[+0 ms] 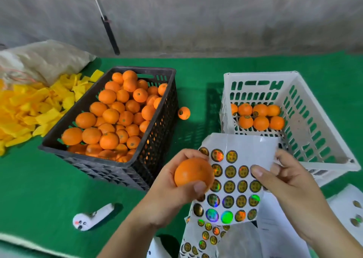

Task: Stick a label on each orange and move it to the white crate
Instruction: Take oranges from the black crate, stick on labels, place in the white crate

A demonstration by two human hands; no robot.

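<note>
Orange fruit (193, 172) sitting at lower centre, left hand (172, 189) curling fingers around it. Right hand (282, 181) pinching label sheet (233, 183). White crate (294, 120) at right holding seven oranges; black crate (117, 120) at left brimming.

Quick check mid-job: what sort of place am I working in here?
Probably a fruit packing station: a black crate heaped with oranges, a white crate partly filled, and sticker sheets on a green-covered table.

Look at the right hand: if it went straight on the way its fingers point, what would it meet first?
Probably the orange held in the left hand; the right hand pinches the label sheet, fingers pointing left, though depth is unclear.
</note>
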